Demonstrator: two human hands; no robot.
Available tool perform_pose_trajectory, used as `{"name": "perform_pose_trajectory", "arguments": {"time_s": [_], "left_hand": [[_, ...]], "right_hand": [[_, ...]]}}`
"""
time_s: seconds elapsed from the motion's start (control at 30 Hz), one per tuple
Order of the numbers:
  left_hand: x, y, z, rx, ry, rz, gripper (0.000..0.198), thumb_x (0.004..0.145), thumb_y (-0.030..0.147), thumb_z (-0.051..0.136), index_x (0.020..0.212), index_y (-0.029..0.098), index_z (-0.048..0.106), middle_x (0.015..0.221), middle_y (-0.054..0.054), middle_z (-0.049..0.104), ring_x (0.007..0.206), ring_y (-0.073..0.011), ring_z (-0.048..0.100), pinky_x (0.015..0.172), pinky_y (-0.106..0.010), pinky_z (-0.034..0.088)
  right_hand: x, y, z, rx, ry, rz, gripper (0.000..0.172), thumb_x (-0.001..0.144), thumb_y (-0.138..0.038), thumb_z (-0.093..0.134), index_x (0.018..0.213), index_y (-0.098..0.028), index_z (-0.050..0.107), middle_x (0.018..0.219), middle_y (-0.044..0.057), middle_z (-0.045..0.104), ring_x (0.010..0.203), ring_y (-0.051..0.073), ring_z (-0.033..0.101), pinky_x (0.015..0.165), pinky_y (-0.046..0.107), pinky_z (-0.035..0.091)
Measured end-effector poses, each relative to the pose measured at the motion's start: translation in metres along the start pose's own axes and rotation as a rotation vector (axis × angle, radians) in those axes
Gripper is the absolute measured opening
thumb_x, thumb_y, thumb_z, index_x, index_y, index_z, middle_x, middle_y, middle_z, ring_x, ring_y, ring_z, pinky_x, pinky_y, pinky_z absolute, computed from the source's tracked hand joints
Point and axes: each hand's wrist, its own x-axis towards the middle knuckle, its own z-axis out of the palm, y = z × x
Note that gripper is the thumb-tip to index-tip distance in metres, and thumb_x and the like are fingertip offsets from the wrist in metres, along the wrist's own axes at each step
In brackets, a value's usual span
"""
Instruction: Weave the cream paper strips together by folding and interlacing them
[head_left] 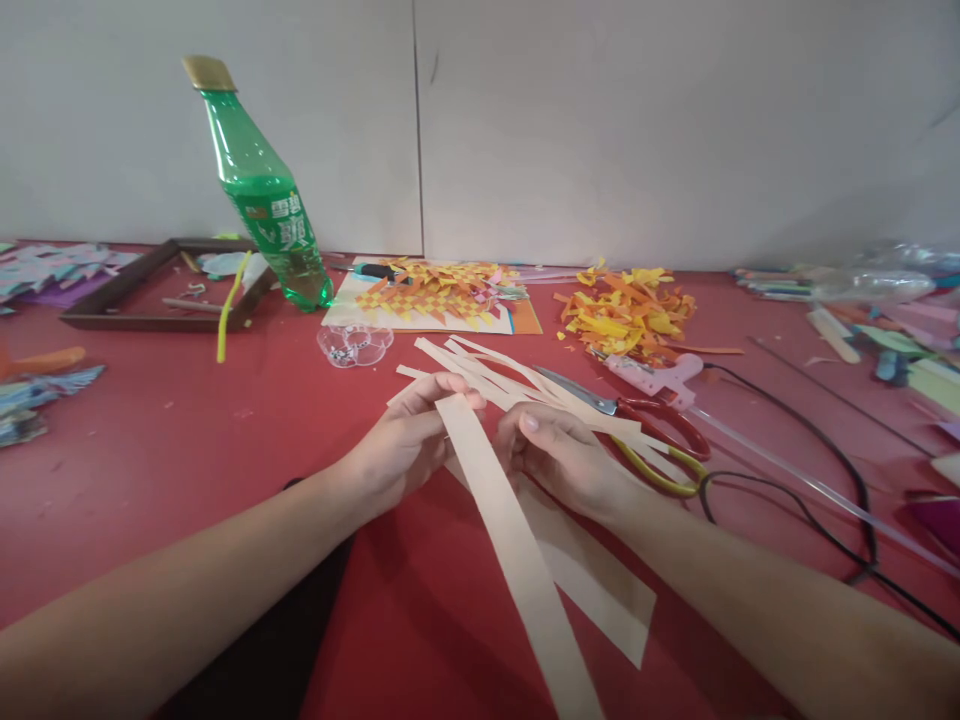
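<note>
A pale wall stands behind the red table; the left hand pinches one end of a cream strip between thumb and fingers, the strip slanting toward the near side; the right hand is just right of it, fingers curled, though whether they grip anything I cannot tell; a wider piece shows below that hand; scissors and a glue gun lie farther right; a bottle is far left, beside a frame.

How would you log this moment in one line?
left hand: holds pale paper strip | right hand: curled, hold unclear | nearby: scissors, pink glue gun
</note>
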Motion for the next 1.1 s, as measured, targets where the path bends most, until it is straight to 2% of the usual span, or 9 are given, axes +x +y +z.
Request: {"name": "perform_pose_trajectory", "arguments": {"time_s": [0.1, 0.4, 0.5, 0.6, 0.73, 0.8, 0.9, 1.0, 1.1], "left_hand": [[0.001, -0.001, -0.002, 0.002, -0.068, 0.054, 0.018, 0.073, 0.009, 0.071, 0.083, 0.020, 0.062, 0.078, 0.004, 0.065, 0.072, -0.0104, 0.063, 0.074, -0.024, 0.051], [-0.001, -0.006, -0.004, 0.127, -0.264, 0.072, 0.015, 0.078, 0.007, 0.068, 0.073, 0.019, 0.059, 0.085, 0.002, 0.065, 0.074, -0.0103, 0.062, 0.063, -0.020, 0.048], [-0.002, -0.005, -0.004, 0.186, -0.200, 0.078, 0.011, 0.080, 0.011, 0.068, 0.083, 0.020, 0.062, 0.097, 0.000, 0.065, 0.082, -0.0116, 0.062, 0.070, -0.021, 0.049], [-0.001, -0.003, -0.001, 0.175, -0.106, 0.052, 0.024, 0.079, 0.011, 0.068, 0.099, 0.023, 0.062, 0.099, 0.000, 0.064, 0.085, -0.0122, 0.062, 0.075, -0.023, 0.050], [0.001, -0.001, 0.003, 0.067, 0.023, -0.029, 0.004, 0.084, 0.019, 0.060, 0.087, 0.017, 0.059, 0.085, -0.001, 0.064, 0.079, -0.0127, 0.063, 0.076, -0.025, 0.052], [0.001, 0.000, 0.005, 0.039, 0.067, -0.052, 0.014, 0.089, 0.029, 0.055, 0.085, 0.016, 0.058, 0.083, -0.003, 0.065, 0.077, -0.0143, 0.064, 0.074, -0.027, 0.054], [0.000, -0.001, 0.005, 0.086, 0.035, -0.050, 0.020, 0.089, 0.036, 0.057, 0.087, 0.016, 0.057, 0.086, -0.004, 0.066, 0.080, -0.0154, 0.066, 0.075, -0.028, 0.055], [-0.001, -0.003, 0.004, 0.186, -0.007, -0.028, 0.018, 0.083, 0.029, 0.068, 0.082, 0.016, 0.055, 0.081, -0.001, 0.066, 0.077, -0.0124, 0.066, 0.075, -0.026, 0.055], [-0.003, -0.004, 0.002, 0.264, -0.003, -0.053, 0.022, 0.080, 0.030, 0.071, 0.079, 0.015, 0.055, 0.074, 0.001, 0.065, 0.067, -0.0108, 0.065, 0.067, -0.024, 0.055]], "right_hand": [[0.001, 0.001, 0.000, 0.036, 0.007, 0.036, 0.025, 0.094, -0.035, 0.055, 0.083, -0.016, 0.066, 0.073, 0.001, 0.062, 0.064, 0.011, 0.058, 0.059, 0.023, 0.046], [0.002, -0.003, -0.001, -0.035, -0.069, 0.110, 0.025, 0.081, -0.037, 0.072, 0.085, -0.018, 0.057, 0.077, -0.002, 0.056, 0.066, 0.010, 0.051, 0.061, 0.023, 0.040], [0.004, -0.003, -0.001, -0.055, -0.046, 0.057, 0.026, 0.077, -0.032, 0.076, 0.082, -0.018, 0.055, 0.074, -0.003, 0.053, 0.063, 0.009, 0.047, 0.059, 0.021, 0.038], [0.006, -0.004, 0.000, -0.042, 0.013, 0.037, 0.027, 0.074, -0.029, 0.078, 0.085, -0.020, 0.055, 0.075, -0.005, 0.055, 0.064, 0.008, 0.049, 0.059, 0.020, 0.038], [0.008, -0.006, 0.000, -0.036, 0.099, 0.075, 0.043, 0.072, -0.029, 0.079, 0.107, -0.025, 0.054, 0.081, -0.003, 0.064, 0.073, 0.013, 0.059, 0.070, 0.026, 0.046], [0.009, -0.006, 0.000, -0.022, 0.121, 0.069, 0.053, 0.072, -0.027, 0.079, 0.117, -0.026, 0.051, 0.088, -0.001, 0.068, 0.081, 0.014, 0.062, 0.078, 0.029, 0.048], [0.009, -0.005, -0.002, 0.003, 0.120, 0.052, 0.056, 0.073, -0.023, 0.078, 0.122, -0.027, 0.050, 0.096, 0.000, 0.070, 0.088, 0.014, 0.064, 0.083, 0.028, 0.049], [0.008, -0.004, -0.003, 0.029, 0.121, 0.079, 0.056, 0.073, -0.022, 0.078, 0.122, -0.026, 0.052, 0.091, -0.002, 0.069, 0.082, 0.012, 0.065, 0.077, 0.025, 0.050], [0.008, -0.002, -0.002, 0.088, 0.128, 0.147, 0.042, 0.077, -0.033, 0.075, 0.114, -0.023, 0.058, 0.087, 0.000, 0.069, 0.074, 0.012, 0.065, 0.069, 0.025, 0.051]]}}
